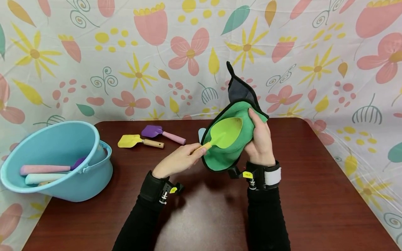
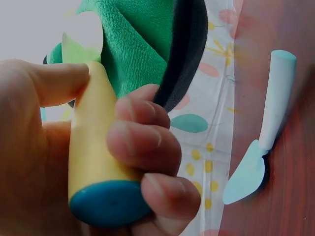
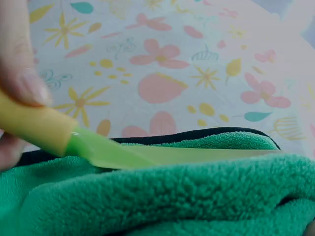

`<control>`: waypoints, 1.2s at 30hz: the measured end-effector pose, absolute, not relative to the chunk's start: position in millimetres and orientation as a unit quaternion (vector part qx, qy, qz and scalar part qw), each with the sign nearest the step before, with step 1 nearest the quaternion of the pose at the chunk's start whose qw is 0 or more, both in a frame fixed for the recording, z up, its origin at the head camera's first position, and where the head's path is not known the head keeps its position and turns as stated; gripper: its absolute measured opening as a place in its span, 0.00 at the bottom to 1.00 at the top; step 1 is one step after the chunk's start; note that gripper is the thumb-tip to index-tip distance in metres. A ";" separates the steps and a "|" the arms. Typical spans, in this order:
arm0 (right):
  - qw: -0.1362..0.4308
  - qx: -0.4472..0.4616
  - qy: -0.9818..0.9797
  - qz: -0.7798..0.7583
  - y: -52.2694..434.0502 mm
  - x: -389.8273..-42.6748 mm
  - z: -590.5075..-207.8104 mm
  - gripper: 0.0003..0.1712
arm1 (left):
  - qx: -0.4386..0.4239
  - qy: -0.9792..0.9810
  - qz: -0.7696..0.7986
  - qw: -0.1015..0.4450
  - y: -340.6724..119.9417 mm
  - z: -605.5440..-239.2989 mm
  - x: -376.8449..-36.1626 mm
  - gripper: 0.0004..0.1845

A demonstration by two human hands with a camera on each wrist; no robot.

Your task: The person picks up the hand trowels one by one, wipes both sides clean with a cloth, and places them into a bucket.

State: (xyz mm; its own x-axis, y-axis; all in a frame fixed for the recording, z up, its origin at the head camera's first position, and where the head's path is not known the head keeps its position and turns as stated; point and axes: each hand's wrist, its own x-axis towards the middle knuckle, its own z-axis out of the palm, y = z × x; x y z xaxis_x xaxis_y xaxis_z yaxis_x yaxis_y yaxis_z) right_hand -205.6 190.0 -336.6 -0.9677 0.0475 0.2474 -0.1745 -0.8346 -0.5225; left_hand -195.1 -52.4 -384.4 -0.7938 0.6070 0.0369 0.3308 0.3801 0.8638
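My left hand (image 1: 179, 158) grips the yellow handle (image 2: 93, 142) of a toy trowel, its blue end cap facing the left wrist camera. The trowel's lime-green blade (image 1: 226, 132) lies against a green cloth (image 1: 220, 158) with black edging and a grey back. Held up over the table, the cloth is in my right hand (image 1: 261, 143), thumb on its green side and the other fingers behind it. In the right wrist view, a fold of the cloth (image 3: 172, 196) stands in front of the blade's lower side. Dark specks show near the blade's tip.
A light-blue bucket (image 1: 94, 181) stands at the left with several toy tools inside. Behind my left hand lie a yellow shovel (image 1: 129, 141) and a purple shovel (image 1: 152, 131) with a pink handle. A pale-blue trowel (image 2: 280, 98) lies partly behind the cloth. A flowered curtain (image 1: 188, 87) backs the table.
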 end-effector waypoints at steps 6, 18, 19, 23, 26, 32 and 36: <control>0.070 0.116 -0.261 0.956 195.0 -204.5 -333.9 0.11 | 0.283 0.832 0.461 0.124 -53.2 -386.7 -197.4 0.22; 0.066 0.123 -0.259 0.956 194.8 -203.8 -332.8 0.11 | 0.262 0.855 0.440 0.084 -57.5 -386.1 -199.3 0.17; 0.065 0.122 -0.261 0.955 194.7 -203.7 -332.9 0.12 | 0.264 0.855 0.441 0.077 -57.5 -386.2 -199.6 0.17; 0.063 0.114 -0.273 0.953 193.5 -202.9 -334.0 0.16 | 0.262 0.854 0.448 0.047 -57.4 -386.7 -200.0 0.18; 0.059 0.117 -0.285 0.949 190.7 -202.6 -335.1 0.17 | 0.252 0.853 0.457 0.038 -57.4 -386.2 -199.4 0.18; 0.035 0.128 -0.324 0.937 181.2 -201.2 -337.3 0.17 | 0.228 0.841 0.488 0.038 -57.2 -383.4 -197.8 0.19; 0.017 0.124 -0.364 0.923 173.1 -201.2 -337.8 0.17 | 0.229 0.828 0.511 0.023 -56.9 -380.2 -196.4 0.20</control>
